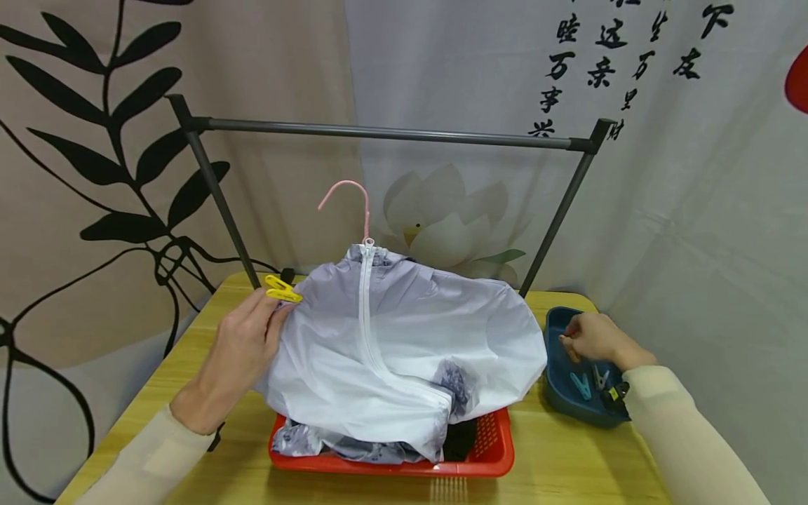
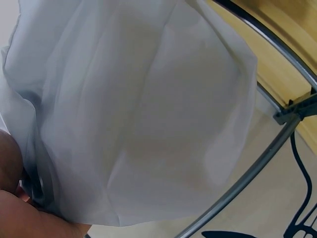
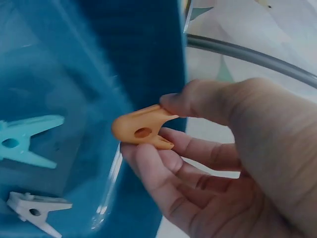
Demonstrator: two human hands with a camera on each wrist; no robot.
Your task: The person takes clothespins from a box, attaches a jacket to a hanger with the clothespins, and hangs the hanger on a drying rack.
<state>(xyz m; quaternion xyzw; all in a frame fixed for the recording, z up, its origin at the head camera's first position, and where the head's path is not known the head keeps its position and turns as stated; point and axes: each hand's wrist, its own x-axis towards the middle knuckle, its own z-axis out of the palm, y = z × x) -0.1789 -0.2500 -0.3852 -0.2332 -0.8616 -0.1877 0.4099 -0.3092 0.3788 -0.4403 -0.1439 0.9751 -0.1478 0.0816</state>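
A white and pale lilac zip jacket [image 1: 410,322] hangs on a pink hanger [image 1: 344,184], its hook standing out above the collar. My left hand [image 1: 243,340] grips the jacket's left shoulder edge, where a yellow clothespin [image 1: 284,289] sits just above the fingers. In the left wrist view, jacket fabric [image 2: 138,114] covers most of what that hand does. Over a blue basin [image 1: 558,389] at the right, my right hand [image 1: 596,337] pinches an orange clothespin [image 3: 128,126] between thumb and fingers. A turquoise clothespin [image 3: 25,154] and a grey one [image 3: 43,204] lie inside the basin.
Beneath the jacket, a red basket [image 1: 499,449] holds patterned grey clothing [image 1: 353,445] and something dark. Behind stands a grey metal rack [image 1: 379,131] with a horizontal bar. Everything rests on a wooden table [image 1: 233,456] before a printed curtain [image 1: 284,189].
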